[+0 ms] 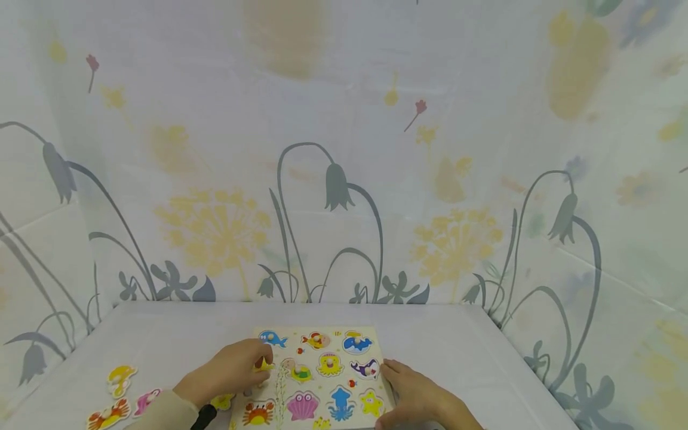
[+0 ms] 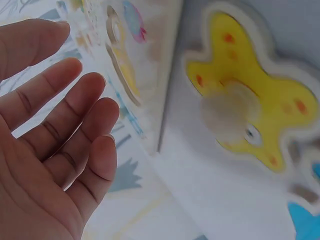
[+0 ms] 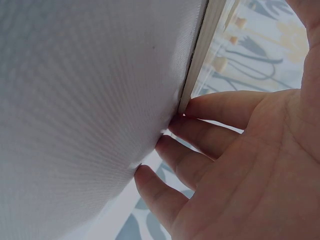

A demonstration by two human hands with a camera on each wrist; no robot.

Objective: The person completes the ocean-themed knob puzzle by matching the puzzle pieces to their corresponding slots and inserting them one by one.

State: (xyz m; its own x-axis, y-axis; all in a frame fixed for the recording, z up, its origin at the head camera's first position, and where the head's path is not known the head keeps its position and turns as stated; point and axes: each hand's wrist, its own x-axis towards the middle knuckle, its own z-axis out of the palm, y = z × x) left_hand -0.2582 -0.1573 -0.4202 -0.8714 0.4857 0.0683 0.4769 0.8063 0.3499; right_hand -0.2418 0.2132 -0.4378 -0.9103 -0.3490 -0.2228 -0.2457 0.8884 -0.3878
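A wooden sea-animal puzzle board (image 1: 317,382) lies flat on the table, with several knobbed pieces in it, among them a crab (image 1: 258,412), a purple shell (image 1: 303,406) and a squid (image 1: 341,404). My left hand (image 1: 233,367) hovers at the board's left side, over a mostly hidden yellow shape. In the left wrist view its fingers (image 2: 92,112) are loosely bent, apart from the thumb, with nothing between them. A yellow knobbed piece with orange spots (image 2: 235,90) lies on the table beside the board. My right hand (image 1: 416,394) rests against the board's right edge, fingertips touching the table.
Loose pieces lie on the table at the left: a yellow one (image 1: 120,380), an orange-red one (image 1: 109,414) and a pink one (image 1: 146,401). Part of a blue piece (image 2: 302,220) shows at the left wrist view's edge. A flower-printed curtain (image 1: 344,149) stands behind the table.
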